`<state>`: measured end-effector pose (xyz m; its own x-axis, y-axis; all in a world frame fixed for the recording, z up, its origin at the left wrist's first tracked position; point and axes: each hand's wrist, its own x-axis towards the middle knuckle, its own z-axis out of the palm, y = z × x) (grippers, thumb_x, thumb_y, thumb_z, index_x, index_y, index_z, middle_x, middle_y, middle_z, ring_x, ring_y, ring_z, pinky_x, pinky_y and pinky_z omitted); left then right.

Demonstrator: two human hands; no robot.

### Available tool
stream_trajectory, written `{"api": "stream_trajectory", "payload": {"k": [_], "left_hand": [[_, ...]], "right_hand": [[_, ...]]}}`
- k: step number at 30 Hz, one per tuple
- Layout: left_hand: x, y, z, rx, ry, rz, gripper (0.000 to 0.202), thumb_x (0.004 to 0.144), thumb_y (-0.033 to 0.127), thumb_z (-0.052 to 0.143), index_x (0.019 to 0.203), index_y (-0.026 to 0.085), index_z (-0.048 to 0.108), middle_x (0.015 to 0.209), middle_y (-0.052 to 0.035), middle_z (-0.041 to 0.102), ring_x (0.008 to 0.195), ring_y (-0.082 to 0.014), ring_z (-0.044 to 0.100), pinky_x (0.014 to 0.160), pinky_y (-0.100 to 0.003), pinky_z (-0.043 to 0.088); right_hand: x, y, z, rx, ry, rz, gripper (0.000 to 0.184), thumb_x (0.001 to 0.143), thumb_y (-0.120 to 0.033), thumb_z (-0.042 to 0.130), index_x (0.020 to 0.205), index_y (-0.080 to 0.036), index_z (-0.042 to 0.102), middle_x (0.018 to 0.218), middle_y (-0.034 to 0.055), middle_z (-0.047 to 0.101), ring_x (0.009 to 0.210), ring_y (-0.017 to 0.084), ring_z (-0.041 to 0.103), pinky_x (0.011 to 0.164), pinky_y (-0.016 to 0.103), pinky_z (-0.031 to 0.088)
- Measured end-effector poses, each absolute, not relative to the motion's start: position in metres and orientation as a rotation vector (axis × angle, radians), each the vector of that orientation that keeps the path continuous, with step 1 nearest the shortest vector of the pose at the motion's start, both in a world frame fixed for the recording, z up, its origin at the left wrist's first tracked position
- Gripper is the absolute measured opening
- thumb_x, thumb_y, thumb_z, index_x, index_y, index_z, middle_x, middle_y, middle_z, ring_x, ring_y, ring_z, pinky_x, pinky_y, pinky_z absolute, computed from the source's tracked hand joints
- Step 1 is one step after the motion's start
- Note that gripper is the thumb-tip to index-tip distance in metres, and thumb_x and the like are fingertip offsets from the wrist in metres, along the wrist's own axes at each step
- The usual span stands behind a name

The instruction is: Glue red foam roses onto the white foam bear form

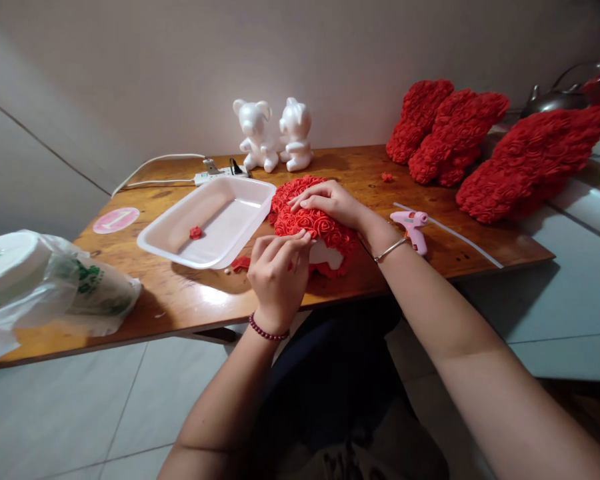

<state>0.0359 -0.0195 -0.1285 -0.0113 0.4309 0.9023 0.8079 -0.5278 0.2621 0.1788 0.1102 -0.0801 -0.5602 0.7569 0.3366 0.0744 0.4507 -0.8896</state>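
A foam shape partly covered in red roses (310, 223) lies on the wooden table (180, 293) in front of me. My right hand (327, 200) rests flat on top of the roses, fingers stretched out and pressing down. My left hand (279, 270) is at the shape's near edge with its fingers pinched together against a bare white patch; what it pinches is hidden. A red scrap (240, 264) lies just left of that hand.
A white tray (230, 193) holding one red rose (195, 233) stands to the left. A pink glue gun (411, 225) lies to the right. Two white foam bears (275, 133), a power strip (215, 175), rose-covered pieces (500, 153) and a plastic bag (40, 280) ring the table.
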Motion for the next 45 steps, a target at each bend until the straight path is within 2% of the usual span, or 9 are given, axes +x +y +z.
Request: {"api": "stream_trajectory", "payload": {"k": [5, 8, 12, 23, 27, 32, 35, 38, 45], "left_hand": [[0.019, -0.019, -0.119, -2.029, -1.271, -1.343, 0.007, 0.089, 0.024, 0.075, 0.095, 0.028, 0.077, 0.097, 0.0014, 0.079, 0.085, -0.0193, 0.062, 0.083, -0.036, 0.050], [0.016, -0.016, -0.115, -2.049, -1.229, -1.282, 0.002, 0.089, 0.025, 0.075, 0.088, 0.026, 0.075, 0.087, 0.0008, 0.077, 0.080, -0.0188, 0.058, 0.078, -0.033, 0.047], [0.015, -0.012, -0.109, -2.104, -1.233, -1.245, 0.010, 0.092, 0.024, 0.072, 0.081, 0.023, 0.073, 0.075, 0.0000, 0.071, 0.076, -0.0192, 0.052, 0.071, -0.031, 0.045], [0.009, -0.008, -0.097, -2.154, -1.249, -0.964, 0.019, 0.092, 0.037, 0.071, 0.078, 0.024, 0.073, 0.089, -0.0039, 0.071, 0.089, -0.0226, 0.058, 0.066, -0.032, 0.041], [0.006, -0.017, -0.103, -2.149, -1.233, -1.031, 0.011, 0.092, 0.036, 0.072, 0.091, 0.027, 0.077, 0.104, -0.0050, 0.072, 0.092, -0.0223, 0.057, 0.080, -0.035, 0.048], [0.003, -0.028, -0.121, -2.083, -1.348, -1.388, 0.027, 0.096, 0.031, 0.065, 0.121, 0.026, 0.074, 0.115, -0.0089, 0.068, 0.096, -0.0199, 0.058, 0.088, -0.036, 0.050], [0.007, -0.029, -0.129, -1.961, -1.393, -1.525, 0.019, 0.092, 0.030, 0.071, 0.110, 0.025, 0.076, 0.107, -0.0075, 0.067, 0.096, -0.0196, 0.059, 0.087, -0.035, 0.049], [0.014, -0.024, -0.131, -1.932, -1.359, -1.457, 0.007, 0.089, 0.030, 0.076, 0.095, 0.027, 0.079, 0.095, -0.0053, 0.064, 0.090, -0.0185, 0.058, 0.086, -0.034, 0.048], [0.023, -0.014, -0.126, -1.872, -1.367, -1.304, 0.009, 0.091, 0.033, 0.072, 0.094, 0.033, 0.081, 0.089, -0.0052, 0.062, 0.085, -0.0195, 0.053, 0.081, -0.033, 0.046]], "right_hand": [[0.177, 0.109, -0.081, -0.693, -1.924, 1.151, 0.016, 0.078, -0.025, 0.063, 0.075, -0.019, 0.078, 0.096, 0.0045, 0.081, 0.103, 0.020, 0.070, 0.105, 0.035, 0.049], [0.177, 0.110, -0.084, -0.677, -1.905, 1.154, 0.015, 0.078, -0.024, 0.063, 0.076, -0.019, 0.078, 0.096, 0.0047, 0.081, 0.103, 0.021, 0.071, 0.105, 0.035, 0.049], [0.177, 0.111, -0.087, -0.688, -1.878, 1.147, 0.016, 0.078, -0.026, 0.064, 0.075, -0.018, 0.078, 0.095, 0.0062, 0.080, 0.103, 0.022, 0.071, 0.104, 0.036, 0.050], [0.177, 0.114, -0.090, -0.690, -1.861, 1.146, 0.015, 0.077, -0.027, 0.065, 0.074, -0.018, 0.078, 0.092, 0.0058, 0.080, 0.100, 0.021, 0.071, 0.103, 0.035, 0.050], [0.176, 0.113, -0.090, -0.685, -1.875, 1.137, 0.017, 0.078, -0.029, 0.066, 0.074, -0.018, 0.078, 0.091, 0.0064, 0.080, 0.099, 0.021, 0.071, 0.104, 0.036, 0.049], [0.176, 0.114, -0.087, -0.697, -1.894, 1.135, 0.017, 0.077, -0.028, 0.065, 0.076, -0.018, 0.079, 0.094, 0.0063, 0.080, 0.101, 0.021, 0.071, 0.105, 0.036, 0.049], [0.177, 0.115, -0.087, -0.683, -1.902, 1.141, 0.017, 0.076, -0.029, 0.065, 0.076, -0.019, 0.079, 0.095, 0.0068, 0.081, 0.103, 0.022, 0.072, 0.106, 0.037, 0.049], [0.177, 0.115, -0.088, -0.672, -1.902, 1.147, 0.016, 0.076, -0.029, 0.066, 0.076, -0.020, 0.079, 0.095, 0.0067, 0.081, 0.104, 0.023, 0.072, 0.108, 0.039, 0.048], [0.177, 0.114, -0.088, -0.703, -1.891, 1.159, 0.016, 0.075, -0.027, 0.066, 0.075, -0.018, 0.079, 0.095, 0.0084, 0.080, 0.107, 0.024, 0.072, 0.110, 0.040, 0.047]]}}
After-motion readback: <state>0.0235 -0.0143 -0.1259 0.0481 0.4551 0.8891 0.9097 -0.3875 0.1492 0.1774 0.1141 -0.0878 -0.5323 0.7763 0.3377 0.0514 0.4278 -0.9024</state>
